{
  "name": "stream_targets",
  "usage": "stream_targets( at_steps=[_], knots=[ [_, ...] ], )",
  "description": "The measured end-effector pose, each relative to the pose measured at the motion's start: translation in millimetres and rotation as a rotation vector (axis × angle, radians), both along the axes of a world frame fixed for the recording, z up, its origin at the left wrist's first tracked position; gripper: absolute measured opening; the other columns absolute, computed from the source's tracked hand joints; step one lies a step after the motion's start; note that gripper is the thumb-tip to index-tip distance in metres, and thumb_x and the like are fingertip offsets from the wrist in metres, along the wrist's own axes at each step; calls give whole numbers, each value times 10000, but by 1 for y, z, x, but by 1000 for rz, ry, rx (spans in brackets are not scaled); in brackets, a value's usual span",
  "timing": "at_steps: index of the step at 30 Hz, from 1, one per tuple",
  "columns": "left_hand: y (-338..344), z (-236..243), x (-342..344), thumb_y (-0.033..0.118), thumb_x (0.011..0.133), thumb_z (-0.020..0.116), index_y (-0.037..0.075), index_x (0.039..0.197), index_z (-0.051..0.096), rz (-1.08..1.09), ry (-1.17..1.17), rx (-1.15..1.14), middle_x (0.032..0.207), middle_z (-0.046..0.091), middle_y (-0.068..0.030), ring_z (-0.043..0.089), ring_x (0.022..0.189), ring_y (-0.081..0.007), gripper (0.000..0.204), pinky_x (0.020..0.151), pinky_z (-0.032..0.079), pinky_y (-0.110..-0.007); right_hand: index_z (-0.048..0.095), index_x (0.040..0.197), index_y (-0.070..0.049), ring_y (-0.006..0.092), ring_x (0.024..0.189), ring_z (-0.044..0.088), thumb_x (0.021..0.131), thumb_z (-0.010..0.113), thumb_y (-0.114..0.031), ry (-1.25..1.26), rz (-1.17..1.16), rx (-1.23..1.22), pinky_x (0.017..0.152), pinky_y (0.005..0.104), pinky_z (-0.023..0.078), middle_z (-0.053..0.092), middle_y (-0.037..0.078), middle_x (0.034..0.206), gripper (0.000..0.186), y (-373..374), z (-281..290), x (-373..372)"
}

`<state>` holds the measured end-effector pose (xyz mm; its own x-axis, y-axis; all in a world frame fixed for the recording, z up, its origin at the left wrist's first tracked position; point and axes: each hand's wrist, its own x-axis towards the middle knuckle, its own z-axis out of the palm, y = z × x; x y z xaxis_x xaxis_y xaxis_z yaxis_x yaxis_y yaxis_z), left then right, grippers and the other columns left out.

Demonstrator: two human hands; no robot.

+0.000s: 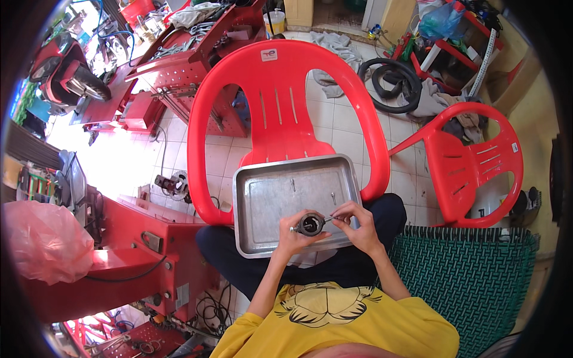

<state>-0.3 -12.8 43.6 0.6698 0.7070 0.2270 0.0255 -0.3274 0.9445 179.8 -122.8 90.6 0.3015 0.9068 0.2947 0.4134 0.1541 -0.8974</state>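
Note:
Over the near part of a shallow metal tray (262, 203), my left hand (291, 238) is closed round a dark, ring-shaped metal part (311, 224) with a hollow middle. A small lug sticks out from each side of this part. My right hand (360, 230) pinches a thin, bolt-like metal piece (329, 219) at the part's right side. Whether that piece is seated in the lug or only touching it, I cannot tell. Two small bolts (292, 185) (333, 197) lie apart on the tray floor beyond my hands.
The tray rests on a red plastic chair (277, 119) facing me. A second red chair (471, 167) and a green woven seat (459, 280) are at the right. Red metal workshop equipment (149, 250) fills the left. A black tube (391, 83) lies on the floor.

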Motion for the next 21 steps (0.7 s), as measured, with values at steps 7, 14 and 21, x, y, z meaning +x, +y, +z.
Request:
stream_targets(
  at_steps=[7,14,21],
  knots=[
    [-3,0,6,240,685,970,72,1017,747,-20,-8,9,872,760,-56,738,787,-140,434,741,584,-291,695,1022,-43,117,686,628,887,798,-83,67,25,-267,595,260,440,730,39,895,174,-6,-12,14],
    [-5,-1,1,161,700,963,42,1037,740,6,9,-69,939,775,-65,723,862,-114,422,805,580,-289,693,1028,-48,125,669,624,904,788,-134,60,-45,-151,588,273,435,704,44,818,178,-1,-3,0],
    [0,1,-6,169,713,959,48,1035,735,-1,-23,-145,883,750,-32,685,801,-91,411,755,562,-279,679,1073,-34,131,753,683,926,759,-110,5,3,-166,627,270,477,708,75,1036,184,-1,-8,-5]
  ],
)
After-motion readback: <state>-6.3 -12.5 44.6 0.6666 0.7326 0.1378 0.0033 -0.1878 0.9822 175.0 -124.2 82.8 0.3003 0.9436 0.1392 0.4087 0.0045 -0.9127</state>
